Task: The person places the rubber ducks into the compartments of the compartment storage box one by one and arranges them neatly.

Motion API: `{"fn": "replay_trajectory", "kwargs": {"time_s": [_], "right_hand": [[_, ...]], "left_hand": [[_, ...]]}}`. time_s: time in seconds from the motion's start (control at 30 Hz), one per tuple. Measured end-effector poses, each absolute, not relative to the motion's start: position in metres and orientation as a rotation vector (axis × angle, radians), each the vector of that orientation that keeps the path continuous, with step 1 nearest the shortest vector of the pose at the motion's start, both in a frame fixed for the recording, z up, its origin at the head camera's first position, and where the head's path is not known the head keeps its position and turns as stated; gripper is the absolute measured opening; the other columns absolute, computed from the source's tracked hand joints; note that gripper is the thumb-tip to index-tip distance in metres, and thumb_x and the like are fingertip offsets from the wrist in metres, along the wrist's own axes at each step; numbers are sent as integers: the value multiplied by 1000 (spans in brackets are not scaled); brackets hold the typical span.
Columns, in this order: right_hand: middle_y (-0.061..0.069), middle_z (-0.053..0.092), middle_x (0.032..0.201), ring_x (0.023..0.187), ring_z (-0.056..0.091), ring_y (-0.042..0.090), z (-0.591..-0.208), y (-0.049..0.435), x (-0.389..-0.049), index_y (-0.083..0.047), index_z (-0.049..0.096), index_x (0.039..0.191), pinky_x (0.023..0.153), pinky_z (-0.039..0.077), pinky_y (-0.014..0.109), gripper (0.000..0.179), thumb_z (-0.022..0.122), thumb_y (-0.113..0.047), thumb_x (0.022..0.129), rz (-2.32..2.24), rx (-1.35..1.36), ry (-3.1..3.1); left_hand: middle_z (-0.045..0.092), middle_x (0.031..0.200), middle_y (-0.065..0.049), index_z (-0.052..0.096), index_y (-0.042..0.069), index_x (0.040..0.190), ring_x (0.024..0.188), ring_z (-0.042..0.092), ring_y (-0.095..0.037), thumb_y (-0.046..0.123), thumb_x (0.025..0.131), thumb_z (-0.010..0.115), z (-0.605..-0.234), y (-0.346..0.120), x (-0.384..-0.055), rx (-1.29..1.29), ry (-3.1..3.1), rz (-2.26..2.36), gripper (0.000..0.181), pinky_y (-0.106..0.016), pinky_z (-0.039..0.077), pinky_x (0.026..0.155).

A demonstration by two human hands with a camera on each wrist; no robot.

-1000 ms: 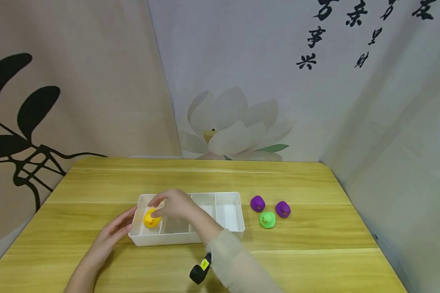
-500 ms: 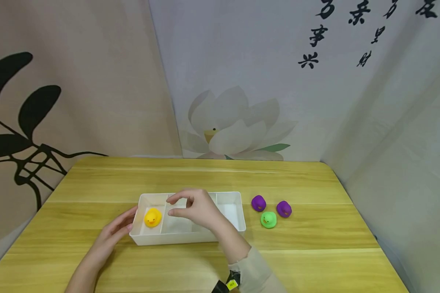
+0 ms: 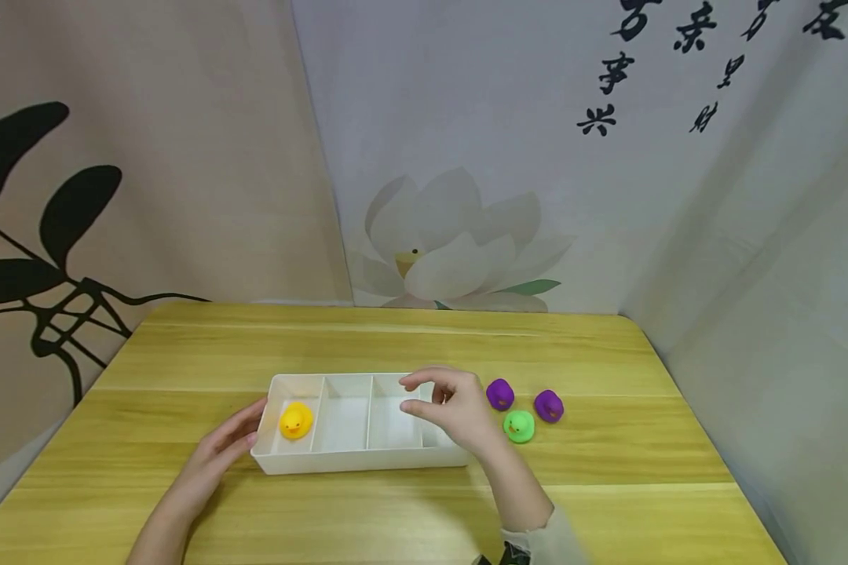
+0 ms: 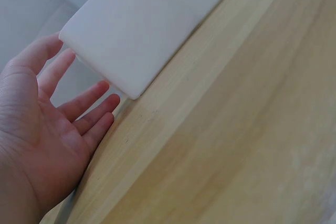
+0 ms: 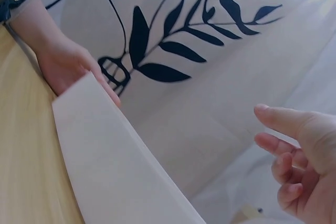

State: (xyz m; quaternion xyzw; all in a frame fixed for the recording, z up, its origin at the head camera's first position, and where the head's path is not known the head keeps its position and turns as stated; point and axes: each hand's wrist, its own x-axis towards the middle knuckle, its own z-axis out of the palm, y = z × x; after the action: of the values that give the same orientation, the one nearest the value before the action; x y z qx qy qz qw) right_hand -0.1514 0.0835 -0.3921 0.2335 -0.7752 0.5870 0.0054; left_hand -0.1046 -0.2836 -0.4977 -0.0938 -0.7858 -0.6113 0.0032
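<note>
A white divided box (image 3: 360,462) lies on the table, with a yellow rubber duck (image 3: 295,421) in its leftmost compartment. My left hand (image 3: 215,453) rests against the box's left end, thumb and fingertips on its wall; in the left wrist view the fingers of this hand (image 4: 58,124) are spread and only lightly bent. Over the rightmost compartment hovers my right hand (image 3: 459,410), thumb and forefinger apart with nothing between them. Right of it sit a green rubber duck (image 3: 519,426) and two purple ducks, one nearer (image 3: 500,395) and one farther right (image 3: 549,406).
The wooden table (image 3: 629,471) stretches away on all sides of the box. A patterned cloth backdrop (image 3: 466,118) hangs behind its far edge. The other visible compartments, such as the second (image 3: 346,416), show bare floors.
My right hand has left the yellow duck in the left compartment and moved right across the box, fingers parted. The left hand stays at the box's end.
</note>
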Motion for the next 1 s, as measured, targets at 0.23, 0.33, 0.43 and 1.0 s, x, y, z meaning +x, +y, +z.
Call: {"fn": "replay_trajectory", "kwargs": {"time_s": [0.23, 0.33, 0.43, 1.0], "right_hand": [[2, 69, 98, 59, 45, 14, -397, 120, -154, -15, 75, 98, 53, 37, 21, 20, 80, -15, 79, 1777, 611, -2441], [2, 68, 99, 60, 45, 14, -400, 136, -153, -13, 74, 100, 53, 36, 21, 22, 80, -12, 79, 1773, 563, -2443], [3, 68, 100, 62, 45, 14, -403, 153, -154, -11, 73, 102, 53, 37, 21, 25, 79, -11, 79, 1766, 512, -2447], [9, 66, 95, 57, 43, 11, -406, 234, -151, 3, 69, 108, 47, 37, 23, 27, 74, 0, 81, 1605, 289, -2491]], "left_hand": [[46, 141, -18, 38, 0, 145, 117, 49, -1, 11, 102, 46, -497, -284, -106, -288, -2461, -1917, 45, -15, 40, 89], [49, 140, -9, 38, -1, 144, 116, 49, -1, 11, 102, 46, -497, -284, -105, -294, -2454, -1923, 45, -15, 41, 89], [50, 138, 2, 38, -1, 144, 116, 49, 0, 11, 102, 46, -498, -284, -105, -304, -2448, -1931, 45, -15, 41, 89], [48, 137, 11, 37, 0, 145, 116, 48, 1, 13, 102, 45, -497, -283, -104, -293, -2455, -1942, 45, -14, 40, 89]]}}
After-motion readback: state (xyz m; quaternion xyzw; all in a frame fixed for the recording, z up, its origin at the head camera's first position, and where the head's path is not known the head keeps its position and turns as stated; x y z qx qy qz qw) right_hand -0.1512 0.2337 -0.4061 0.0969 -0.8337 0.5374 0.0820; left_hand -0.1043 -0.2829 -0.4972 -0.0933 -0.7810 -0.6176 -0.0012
